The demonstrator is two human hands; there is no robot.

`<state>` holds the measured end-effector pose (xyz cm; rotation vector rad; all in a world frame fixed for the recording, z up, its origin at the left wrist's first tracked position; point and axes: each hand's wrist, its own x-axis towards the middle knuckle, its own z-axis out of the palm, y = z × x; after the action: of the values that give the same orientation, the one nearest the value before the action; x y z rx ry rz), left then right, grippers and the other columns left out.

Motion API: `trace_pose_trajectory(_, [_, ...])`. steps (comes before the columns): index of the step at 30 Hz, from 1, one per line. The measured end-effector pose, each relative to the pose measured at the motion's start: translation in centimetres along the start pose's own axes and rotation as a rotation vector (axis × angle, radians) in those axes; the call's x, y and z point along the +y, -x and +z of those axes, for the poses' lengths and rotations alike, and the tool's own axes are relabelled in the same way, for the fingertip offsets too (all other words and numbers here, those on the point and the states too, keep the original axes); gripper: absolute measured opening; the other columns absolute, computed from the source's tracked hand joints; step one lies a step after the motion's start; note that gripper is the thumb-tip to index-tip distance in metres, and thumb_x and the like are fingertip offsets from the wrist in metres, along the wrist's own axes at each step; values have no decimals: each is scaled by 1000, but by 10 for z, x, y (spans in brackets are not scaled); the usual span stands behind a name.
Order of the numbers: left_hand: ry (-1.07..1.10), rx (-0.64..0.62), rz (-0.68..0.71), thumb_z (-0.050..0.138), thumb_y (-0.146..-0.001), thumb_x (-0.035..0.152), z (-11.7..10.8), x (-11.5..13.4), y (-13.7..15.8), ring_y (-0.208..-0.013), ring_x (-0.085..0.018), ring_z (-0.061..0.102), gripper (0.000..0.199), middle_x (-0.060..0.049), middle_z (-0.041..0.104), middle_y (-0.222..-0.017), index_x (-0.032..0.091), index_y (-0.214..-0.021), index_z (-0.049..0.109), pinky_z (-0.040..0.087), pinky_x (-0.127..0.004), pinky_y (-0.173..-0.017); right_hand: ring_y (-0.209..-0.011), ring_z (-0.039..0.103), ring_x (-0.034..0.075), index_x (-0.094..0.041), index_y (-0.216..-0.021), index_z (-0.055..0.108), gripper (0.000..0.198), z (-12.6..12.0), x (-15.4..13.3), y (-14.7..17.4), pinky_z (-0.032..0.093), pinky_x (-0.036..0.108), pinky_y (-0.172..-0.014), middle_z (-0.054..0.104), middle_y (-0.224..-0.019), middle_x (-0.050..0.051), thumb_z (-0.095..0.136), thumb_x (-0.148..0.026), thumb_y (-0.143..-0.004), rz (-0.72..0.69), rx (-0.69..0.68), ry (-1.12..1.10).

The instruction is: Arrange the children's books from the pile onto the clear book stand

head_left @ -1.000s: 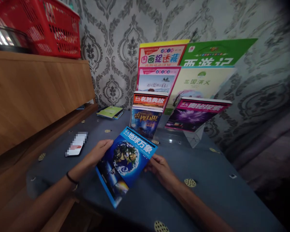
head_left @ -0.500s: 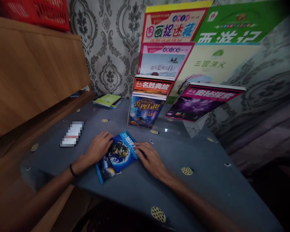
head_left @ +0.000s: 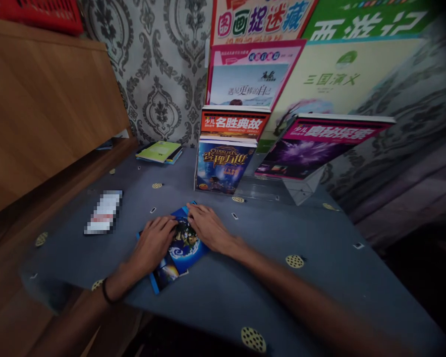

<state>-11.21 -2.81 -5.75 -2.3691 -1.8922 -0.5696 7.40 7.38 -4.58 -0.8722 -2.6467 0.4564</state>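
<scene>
A blue book with a globe on its cover (head_left: 180, 248) lies flat on the grey-blue tablecloth (head_left: 267, 248). My left hand (head_left: 152, 245) rests palm down on the book's left half, a dark band on its wrist. My right hand (head_left: 208, 228) lies flat across the book's upper right part, fingers spread. Both hands press on the cover and hide much of it. Just behind the hands a tiered clear stand holds upright books, the nearest a dark blue one (head_left: 223, 166).
More books fill the stand: a red-topped one (head_left: 234, 123), a purple one (head_left: 312, 148), larger ones behind. A phone (head_left: 104, 212) lies to the left. A green booklet (head_left: 159, 151) sits near the wall. A wooden cabinet (head_left: 40, 109) borders the left.
The blue book went from held up in both hands to lying flat on the table. Both hands now rest on its cover, and the view has moved closer to the stand.
</scene>
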Motion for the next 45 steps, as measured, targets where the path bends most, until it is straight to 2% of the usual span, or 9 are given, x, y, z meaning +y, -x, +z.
trace_pose_trajectory(6, [-45, -20, 14, 43, -103, 19, -1, 2, 0, -115, -24, 62, 24, -7, 68, -126, 22, -121, 59, 48, -42, -94, -113, 62, 27, -16, -118, 61, 25, -17, 15, 32, 47, 45, -99, 70, -124, 14, 42, -22, -104, 101, 12, 12])
trace_pose_trajectory(14, [-122, -77, -39, 42, -103, 19, -7, 10, 0, -118, -25, 60, 29, -10, 66, -131, 20, -126, 60, 48, -43, -96, -130, 54, 31, -19, -131, 59, 33, -15, 18, 97, 46, 53, -104, 63, -137, 16, 52, -33, -101, 6, 89, 41])
trace_pose_trajectory(17, [-206, -115, -104, 43, -103, 22, -16, 24, 5, -114, -27, 61, 30, -11, 65, -130, 20, -128, 61, 50, -43, -92, -127, 55, 29, -22, -130, 61, 31, -13, 23, 92, 45, 51, -105, 64, -136, 14, 52, -26, -101, 23, 107, 17])
trace_pose_trajectory(22, [-354, -248, -183, 46, -103, 29, -39, 53, 19, -103, -29, 63, 26, -10, 67, -109, 21, -116, 66, 50, -32, -62, -124, 56, 31, -19, -129, 62, 33, -12, 36, 48, 45, 50, -102, 63, -136, 15, 58, -23, -97, 147, 108, 13])
trace_pose_trajectory(24, [-364, -287, -172, 46, -103, 29, -46, 57, 18, -98, -28, 64, 25, -10, 67, -103, 21, -110, 68, 48, -30, -57, -123, 56, 32, -18, -129, 62, 34, -11, 37, 34, 46, 49, -100, 64, -134, 15, 61, -22, -95, 203, 117, 11])
trace_pose_trajectory(27, [-308, -269, -125, 44, -103, 26, -45, 49, 3, -97, -26, 64, 25, -9, 67, -100, 20, -105, 68, 52, -32, -66, -120, 57, 31, -19, -125, 64, 31, -8, 34, 31, 46, 47, -99, 66, -130, 14, 60, -20, -95, 214, 147, -23])
trace_pose_trajectory(32, [-26, -178, 106, 35, -102, 12, -18, 24, -42, -102, -22, 58, 38, -7, 64, -110, 21, -129, 61, 51, -38, -93, -119, 59, 28, -21, -122, 68, 26, -3, 30, 58, 44, 51, -104, 68, -128, 12, 53, -25, -100, 123, 219, -93])
trace_pose_trajectory(38, [-111, -195, 203, 36, -90, -2, 6, 19, -68, -99, -23, 52, 58, -8, 59, -113, 23, -139, 56, 49, -39, -91, -120, 56, 30, -17, -136, 61, 41, -7, 23, 68, 46, 53, -104, 65, -131, 15, 54, -37, -101, 53, 179, -54])
trace_pose_trajectory(45, [-283, -184, 178, 42, -89, -1, 11, 27, -67, -100, -25, 52, 57, -9, 58, -112, 22, -140, 55, 47, -39, -88, -127, 50, 32, -13, -141, 56, 49, -12, 11, 65, 43, 53, -107, 58, -140, 19, 54, -40, -100, 41, 87, 100])
